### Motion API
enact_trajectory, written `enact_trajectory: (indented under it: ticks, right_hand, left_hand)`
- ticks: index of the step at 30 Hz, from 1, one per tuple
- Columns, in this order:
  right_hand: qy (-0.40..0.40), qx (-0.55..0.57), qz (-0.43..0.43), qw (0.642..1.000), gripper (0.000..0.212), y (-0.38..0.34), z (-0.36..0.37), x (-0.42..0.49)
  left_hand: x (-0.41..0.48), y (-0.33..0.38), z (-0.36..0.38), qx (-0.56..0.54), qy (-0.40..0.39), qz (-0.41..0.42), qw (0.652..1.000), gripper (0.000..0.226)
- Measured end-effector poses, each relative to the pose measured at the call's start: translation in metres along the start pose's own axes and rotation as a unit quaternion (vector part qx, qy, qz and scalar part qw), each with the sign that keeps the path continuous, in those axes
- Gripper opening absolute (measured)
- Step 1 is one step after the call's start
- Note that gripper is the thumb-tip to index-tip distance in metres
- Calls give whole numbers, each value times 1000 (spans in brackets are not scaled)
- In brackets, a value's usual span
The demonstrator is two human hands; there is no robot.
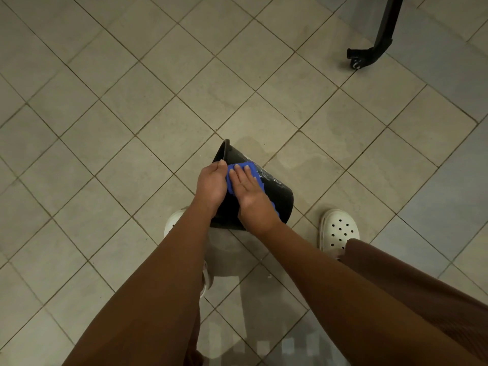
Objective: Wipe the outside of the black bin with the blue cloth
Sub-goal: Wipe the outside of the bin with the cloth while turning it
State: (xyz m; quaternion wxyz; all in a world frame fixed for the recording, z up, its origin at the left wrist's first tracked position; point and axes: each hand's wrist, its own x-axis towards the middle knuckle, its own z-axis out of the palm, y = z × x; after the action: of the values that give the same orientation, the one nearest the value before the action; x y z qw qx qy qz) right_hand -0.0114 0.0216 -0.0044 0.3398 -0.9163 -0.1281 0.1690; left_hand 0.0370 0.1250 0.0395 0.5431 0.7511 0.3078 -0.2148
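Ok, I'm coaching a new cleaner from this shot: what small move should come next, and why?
Probably slide the right hand, pressed flat on the blue cloth, sideways over the wet streaks showing just beyond the cloth on the wall of the black bin. The left hand grips the bin's edge and holds it tilted, so it should stay steady.

Pale grey floor tiles [137,96] run on the diagonal across the whole shot, with thin dark grout lines between them. There's the right white clog [339,231], holes dotted over its top, flat on the tiles. Well off to its left is a second white clog [172,220], only partly showing. Brown fabric [396,276] drapes just below the right clog, over its heel end. Up and slightly left of it, a faint damp-looking mark [303,154] sits on the tiles. Far above it, a black frame leg [384,27] slants down to a small caster [356,64].
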Motion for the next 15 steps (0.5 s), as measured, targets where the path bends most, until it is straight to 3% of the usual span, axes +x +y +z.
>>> enact_trajectory:
  ticks: [4, 7, 15]
  right_hand:
    - [-10, 34, 111, 993, 77, -2, -13, 8]
    - [-5, 0, 189, 982, 79, -7, -6, 1]
    - [-26, -59, 58, 996, 75, -20, 2, -8]
  left_hand:
    - [-1, 0, 1, -11, 4, -10, 1000, 35]
    - [-2, 3, 2, -1, 1, -22, 1000, 35]
    - [1, 1, 1, -2, 3, -44, 999, 41]
